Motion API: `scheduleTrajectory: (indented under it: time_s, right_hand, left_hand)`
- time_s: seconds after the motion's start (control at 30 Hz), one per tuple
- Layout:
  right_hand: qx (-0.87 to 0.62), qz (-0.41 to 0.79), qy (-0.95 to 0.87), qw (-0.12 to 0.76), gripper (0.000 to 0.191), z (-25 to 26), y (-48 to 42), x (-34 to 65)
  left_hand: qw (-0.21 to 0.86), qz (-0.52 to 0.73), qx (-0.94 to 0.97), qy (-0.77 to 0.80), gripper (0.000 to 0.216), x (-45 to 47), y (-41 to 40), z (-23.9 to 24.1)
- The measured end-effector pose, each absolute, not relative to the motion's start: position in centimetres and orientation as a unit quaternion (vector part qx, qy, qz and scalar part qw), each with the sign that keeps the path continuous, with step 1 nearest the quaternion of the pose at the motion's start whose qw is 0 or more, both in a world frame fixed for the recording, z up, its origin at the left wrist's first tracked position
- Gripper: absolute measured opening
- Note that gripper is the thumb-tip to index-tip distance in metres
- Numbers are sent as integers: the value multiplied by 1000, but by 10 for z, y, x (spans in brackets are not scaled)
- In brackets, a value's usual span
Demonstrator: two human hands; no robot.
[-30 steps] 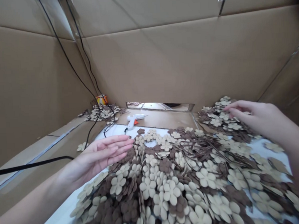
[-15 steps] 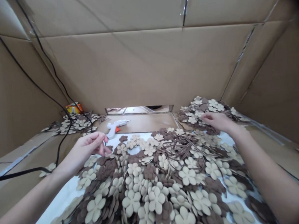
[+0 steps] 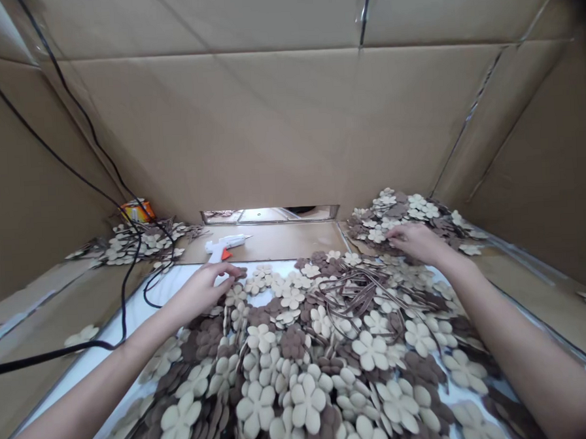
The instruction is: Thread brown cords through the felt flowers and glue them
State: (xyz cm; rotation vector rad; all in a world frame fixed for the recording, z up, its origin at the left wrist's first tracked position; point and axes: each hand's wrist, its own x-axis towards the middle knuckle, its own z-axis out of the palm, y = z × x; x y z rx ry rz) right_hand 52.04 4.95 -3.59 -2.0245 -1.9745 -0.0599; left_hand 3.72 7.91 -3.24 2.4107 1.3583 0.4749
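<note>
A large layered mass of cream and brown flower-shaped cutouts covers a white sheet. My left hand lies at the far edge of this mass, with curved fingers next to a brown flower and nothing visible in them. My right hand rests on a separate heap of flowers at the back right, its fingertips down among them. A tangle of brown ribbon strips lies on the main mass between my hands.
A white glue gun with an orange trigger lies on cardboard behind my left hand. Another flower heap and an orange can sit at back left. A black cable runs down the left side. Cardboard walls surround the area.
My left hand has dropped from a raised, pinched pose and moved right, onto the far edge of the flowers. My right hand has shifted slightly toward me and left.
</note>
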Motion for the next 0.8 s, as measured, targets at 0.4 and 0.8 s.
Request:
scheduleTrajectory:
  time_s: [0.4, 0.8]
  right_hand:
    - [-629, 156, -760, 51, 13, -5, 22, 416]
    - [-575, 201, -757, 237, 18, 19, 15, 408]
  left_hand:
    - [275, 154, 882, 351, 28, 91, 49, -5]
    - [307, 189, 875, 323, 32, 150, 59, 8]
